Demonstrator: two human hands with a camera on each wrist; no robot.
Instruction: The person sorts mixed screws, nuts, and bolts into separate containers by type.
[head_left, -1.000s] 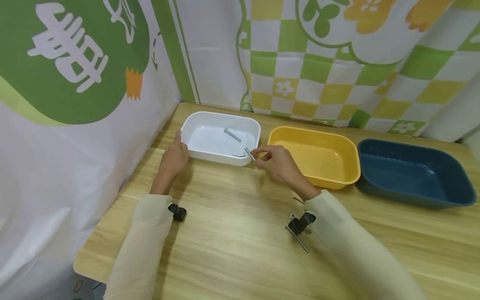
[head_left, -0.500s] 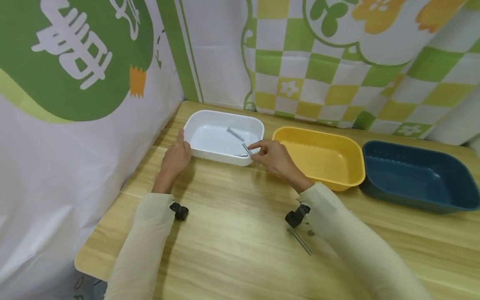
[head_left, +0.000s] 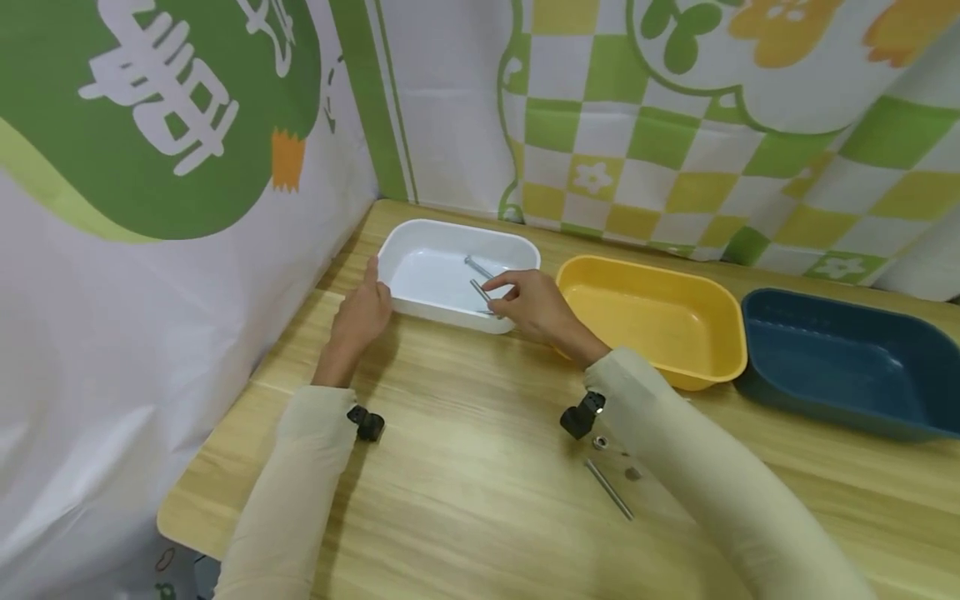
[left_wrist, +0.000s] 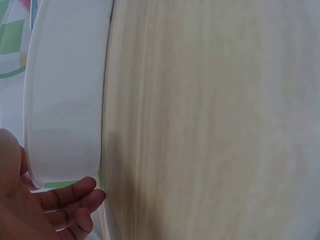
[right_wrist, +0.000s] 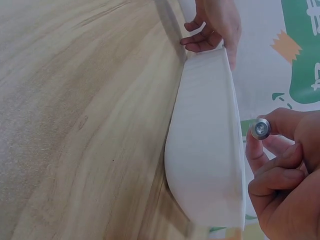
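In the head view, my left hand (head_left: 362, 312) holds the left end of a white plastic bin (head_left: 442, 312), thumb by the rim and the other fingers against the end wall. My right hand (head_left: 532, 304) pinches a silver bolt (head_left: 479, 289) over the bin's front right part. The right wrist view shows the bolt's round, recessed head (right_wrist: 260, 129) between thumb and finger. Inside the bin lies another bolt (head_left: 475, 265). A further thin metal piece at the bin's front is mostly hidden by the right hand.
A yellow bin (head_left: 648, 333) and a dark blue bin (head_left: 847, 358) stand to the right of the white one. Near the right forearm, a long bolt (head_left: 609, 490) and a nut (head_left: 600, 442) lie on the wooden table (head_left: 450, 467). Printed cloth hangs behind.
My right hand has moved left with the bolt, from the white bin's right front corner to over its inside. The left hand keeps its place on the bin. The head view has shifted slightly.
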